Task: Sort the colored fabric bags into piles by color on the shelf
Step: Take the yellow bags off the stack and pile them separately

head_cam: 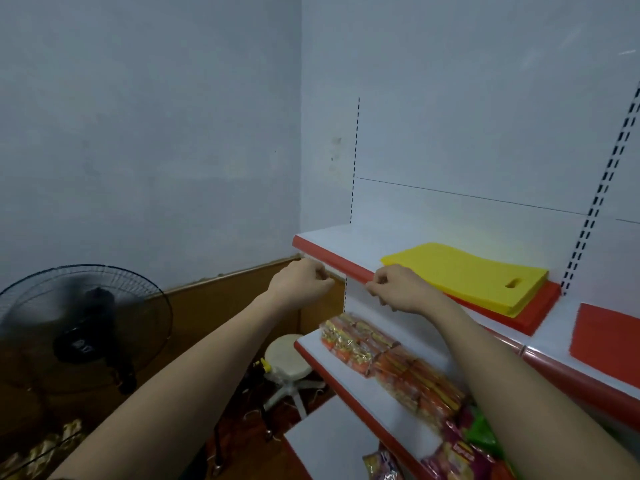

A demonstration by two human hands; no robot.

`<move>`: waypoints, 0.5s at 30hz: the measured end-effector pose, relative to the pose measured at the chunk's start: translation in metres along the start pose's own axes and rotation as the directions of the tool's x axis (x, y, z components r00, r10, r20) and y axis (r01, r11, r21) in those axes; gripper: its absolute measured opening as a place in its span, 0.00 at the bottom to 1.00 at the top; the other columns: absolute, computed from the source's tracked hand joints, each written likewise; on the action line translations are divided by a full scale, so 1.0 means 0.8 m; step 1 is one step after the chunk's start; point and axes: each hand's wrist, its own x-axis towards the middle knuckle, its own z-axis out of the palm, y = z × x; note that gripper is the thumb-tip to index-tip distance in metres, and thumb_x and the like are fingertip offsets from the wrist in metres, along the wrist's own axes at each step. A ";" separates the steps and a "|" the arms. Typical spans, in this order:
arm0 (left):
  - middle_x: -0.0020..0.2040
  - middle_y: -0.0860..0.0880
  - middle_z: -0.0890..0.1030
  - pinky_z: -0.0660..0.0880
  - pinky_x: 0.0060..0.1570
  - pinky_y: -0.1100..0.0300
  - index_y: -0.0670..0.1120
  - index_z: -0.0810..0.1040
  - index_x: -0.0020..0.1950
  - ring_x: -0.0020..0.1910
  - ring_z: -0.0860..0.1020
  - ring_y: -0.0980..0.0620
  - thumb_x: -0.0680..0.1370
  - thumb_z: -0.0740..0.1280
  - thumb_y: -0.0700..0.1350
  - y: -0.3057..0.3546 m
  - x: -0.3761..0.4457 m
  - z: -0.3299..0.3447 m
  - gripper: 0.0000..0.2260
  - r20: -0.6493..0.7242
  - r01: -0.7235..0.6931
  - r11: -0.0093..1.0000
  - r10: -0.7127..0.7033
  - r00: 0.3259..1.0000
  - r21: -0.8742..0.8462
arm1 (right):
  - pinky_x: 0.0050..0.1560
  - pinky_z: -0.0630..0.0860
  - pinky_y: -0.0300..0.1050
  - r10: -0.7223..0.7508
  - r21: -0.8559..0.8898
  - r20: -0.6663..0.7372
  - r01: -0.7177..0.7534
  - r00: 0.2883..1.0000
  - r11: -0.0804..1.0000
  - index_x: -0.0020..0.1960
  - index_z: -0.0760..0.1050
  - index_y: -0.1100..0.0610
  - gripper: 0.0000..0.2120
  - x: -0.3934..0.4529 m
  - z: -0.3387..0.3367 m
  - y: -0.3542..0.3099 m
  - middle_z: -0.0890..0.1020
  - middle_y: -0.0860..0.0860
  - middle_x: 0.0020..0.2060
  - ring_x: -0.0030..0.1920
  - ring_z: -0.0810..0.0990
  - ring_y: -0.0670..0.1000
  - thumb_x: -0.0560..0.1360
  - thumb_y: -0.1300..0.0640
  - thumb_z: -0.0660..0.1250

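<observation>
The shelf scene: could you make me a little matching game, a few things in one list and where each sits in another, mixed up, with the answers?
Things:
1. yellow bags
2. red bags
3. snack packs
4. fan

Places:
A. on the floor, left of the shelves
B. top shelf, beside the right hand
C. next shelf unit, far right
D. lower shelf, under the hands

Pairs: 1-B, 2-C, 3-D, 4-A

left hand [302,284] fisted, right hand [398,289] curled, arms outstretched
</observation>
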 end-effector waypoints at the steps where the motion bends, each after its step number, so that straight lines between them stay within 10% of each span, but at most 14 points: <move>1: 0.48 0.53 0.82 0.82 0.45 0.56 0.49 0.80 0.54 0.43 0.80 0.57 0.79 0.64 0.53 -0.006 0.011 0.001 0.11 0.014 -0.018 1.000 0.018 1.000 -0.013 | 0.36 0.71 0.45 0.024 0.022 -0.029 -0.023 0.999 0.999 0.42 0.75 0.62 0.15 0.007 0.002 0.003 0.79 0.57 0.34 0.32 0.74 0.54 0.81 0.52 0.63; 15: 0.45 0.52 0.82 0.77 0.46 0.51 0.49 0.81 0.48 0.43 0.79 0.50 0.78 0.65 0.48 0.021 0.195 0.120 0.06 0.079 -0.208 0.911 0.251 0.965 -0.355 | 0.39 0.74 0.52 0.307 0.121 -0.538 -0.289 0.785 0.950 0.47 0.75 0.54 0.04 0.049 -0.029 0.126 0.79 0.53 0.33 0.35 0.78 0.54 0.78 0.55 0.62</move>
